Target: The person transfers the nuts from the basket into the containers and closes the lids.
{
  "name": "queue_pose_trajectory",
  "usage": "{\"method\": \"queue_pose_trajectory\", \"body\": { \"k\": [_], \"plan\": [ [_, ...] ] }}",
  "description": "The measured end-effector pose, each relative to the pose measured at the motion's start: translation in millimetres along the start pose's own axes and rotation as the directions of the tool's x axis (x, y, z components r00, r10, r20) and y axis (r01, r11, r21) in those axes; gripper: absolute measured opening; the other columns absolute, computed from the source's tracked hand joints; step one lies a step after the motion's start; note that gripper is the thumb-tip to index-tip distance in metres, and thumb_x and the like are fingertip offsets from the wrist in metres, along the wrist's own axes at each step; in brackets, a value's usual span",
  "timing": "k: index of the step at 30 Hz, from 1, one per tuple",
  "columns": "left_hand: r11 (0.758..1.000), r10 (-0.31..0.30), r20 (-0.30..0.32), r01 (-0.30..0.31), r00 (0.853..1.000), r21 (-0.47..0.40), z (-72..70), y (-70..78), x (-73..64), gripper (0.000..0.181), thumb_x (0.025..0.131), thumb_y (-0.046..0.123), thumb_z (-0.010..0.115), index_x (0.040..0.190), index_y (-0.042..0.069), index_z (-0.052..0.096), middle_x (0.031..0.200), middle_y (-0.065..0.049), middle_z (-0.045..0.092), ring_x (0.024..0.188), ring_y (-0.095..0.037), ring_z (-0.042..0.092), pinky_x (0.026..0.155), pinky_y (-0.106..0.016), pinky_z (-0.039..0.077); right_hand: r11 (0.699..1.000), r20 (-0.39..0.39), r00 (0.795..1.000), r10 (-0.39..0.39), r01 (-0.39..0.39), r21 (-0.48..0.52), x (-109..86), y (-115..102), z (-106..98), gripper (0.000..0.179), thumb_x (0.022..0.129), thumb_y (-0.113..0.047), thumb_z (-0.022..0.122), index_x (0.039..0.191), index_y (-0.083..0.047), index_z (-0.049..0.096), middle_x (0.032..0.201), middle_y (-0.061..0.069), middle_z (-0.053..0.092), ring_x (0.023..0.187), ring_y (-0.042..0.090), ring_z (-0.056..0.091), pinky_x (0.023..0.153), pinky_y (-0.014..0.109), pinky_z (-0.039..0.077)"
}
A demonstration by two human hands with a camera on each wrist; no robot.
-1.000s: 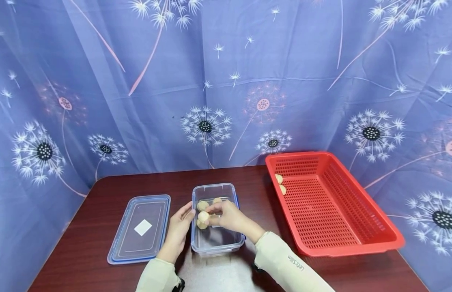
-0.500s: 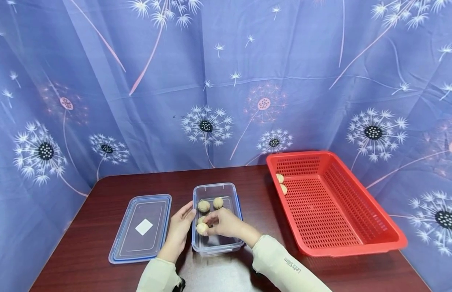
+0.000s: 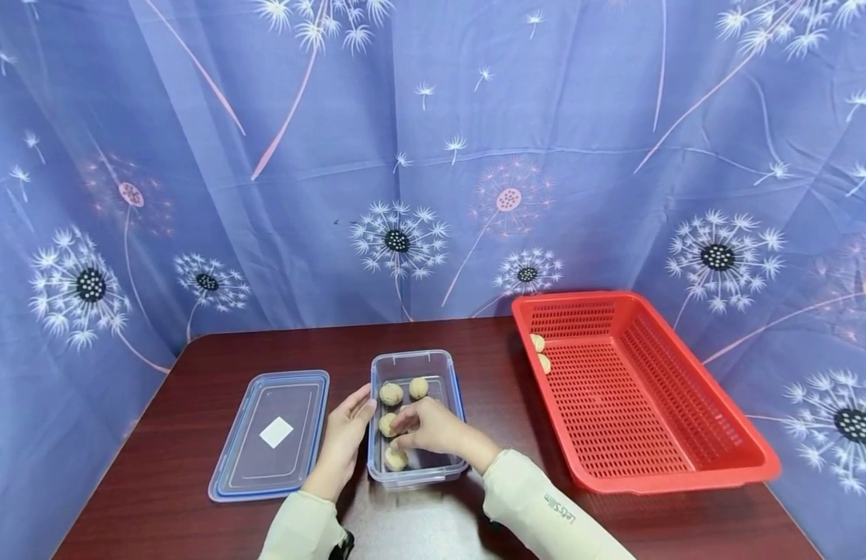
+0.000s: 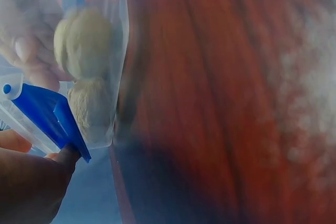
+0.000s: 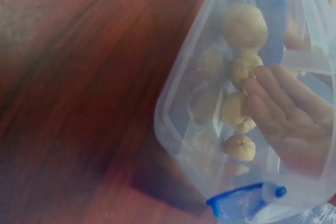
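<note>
Holding right hand inside box, fingers loosely spread over walnuts; cannot tell if touching. Counted four in there: three lined along left wall, one beside the farthest. Resting left hand against that wall, fingers straight, by blue latch. Farther left, lid flat on table. Off right, red basket, two walnuts partly hidden by its left rim. Behind, dandelion-print curtain.

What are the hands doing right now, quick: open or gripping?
Left hand: open, against the box.
Right hand: open, in the box beside the nuts, holding none.
</note>
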State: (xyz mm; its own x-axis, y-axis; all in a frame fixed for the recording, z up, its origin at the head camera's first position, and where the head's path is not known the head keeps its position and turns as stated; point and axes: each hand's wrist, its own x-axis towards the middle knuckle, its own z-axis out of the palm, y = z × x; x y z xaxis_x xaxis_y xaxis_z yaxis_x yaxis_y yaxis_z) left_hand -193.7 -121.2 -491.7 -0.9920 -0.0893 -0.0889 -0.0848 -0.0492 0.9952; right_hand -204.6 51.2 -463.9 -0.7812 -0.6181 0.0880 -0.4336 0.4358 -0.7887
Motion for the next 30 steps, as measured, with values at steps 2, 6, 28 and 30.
{"method": "queue_pose_trajectory", "body": {
  "k": [2,6,28,30],
  "plan": [
    [1.0,0.001,0.002,-0.001,1.0,-0.003,-0.6,0.6,0.3,0.044,0.099,0.007,0.049,0.14,-0.008,0.041,0.141,-0.03,0.042,0.135,-0.036,0.037,0.114,-0.047,0.028,1.0,-0.004,1.0,0.006,-0.006,0.018,0.9,-0.3,-2.0,0.023,0.077,-0.005,0.078,0.096,0.005,0.07,0.09,0.014,0.072,0.087,0.029,0.069,0.078,0.028,0.057],
    [1.0,-0.007,0.008,0.007,1.0,-0.01,-1.3,2.0,-0.5,0.045,0.1,0.008,0.049,0.141,-0.008,0.04,0.143,-0.029,0.041,0.136,-0.036,0.035,0.114,-0.047,0.027,0.999,-0.015,1.0,0.027,-0.027,0.048,1.8,0.0,-6.5,0.025,0.078,-0.005,0.077,0.099,0.006,0.07,0.091,0.015,0.072,0.088,0.029,0.069,0.077,0.023,0.056],
    [1.0,0.005,0.002,-0.005,1.0,-0.012,-0.5,-0.8,-0.3,0.045,0.099,0.008,0.05,0.14,-0.009,0.041,0.141,-0.031,0.041,0.135,-0.036,0.037,0.113,-0.047,0.029,0.999,-0.149,0.988,0.037,-0.035,0.018,10.0,-19.1,-73.3,0.029,0.083,-0.008,0.075,0.109,0.002,0.069,0.104,0.017,0.07,0.1,0.031,0.066,0.083,0.032,0.056],
    [1.0,0.006,0.004,-0.006,1.0,-0.017,-0.6,-1.1,-0.2,0.045,0.099,0.007,0.05,0.14,-0.009,0.041,0.142,-0.031,0.041,0.135,-0.037,0.036,0.113,-0.046,0.029,0.999,-0.169,0.985,0.03,-0.032,-0.006,10.6,-21.7,-83.2,0.029,0.083,-0.011,0.075,0.109,0.0,0.069,0.103,0.013,0.071,0.1,0.028,0.066,0.084,0.032,0.056]
  ]
}}
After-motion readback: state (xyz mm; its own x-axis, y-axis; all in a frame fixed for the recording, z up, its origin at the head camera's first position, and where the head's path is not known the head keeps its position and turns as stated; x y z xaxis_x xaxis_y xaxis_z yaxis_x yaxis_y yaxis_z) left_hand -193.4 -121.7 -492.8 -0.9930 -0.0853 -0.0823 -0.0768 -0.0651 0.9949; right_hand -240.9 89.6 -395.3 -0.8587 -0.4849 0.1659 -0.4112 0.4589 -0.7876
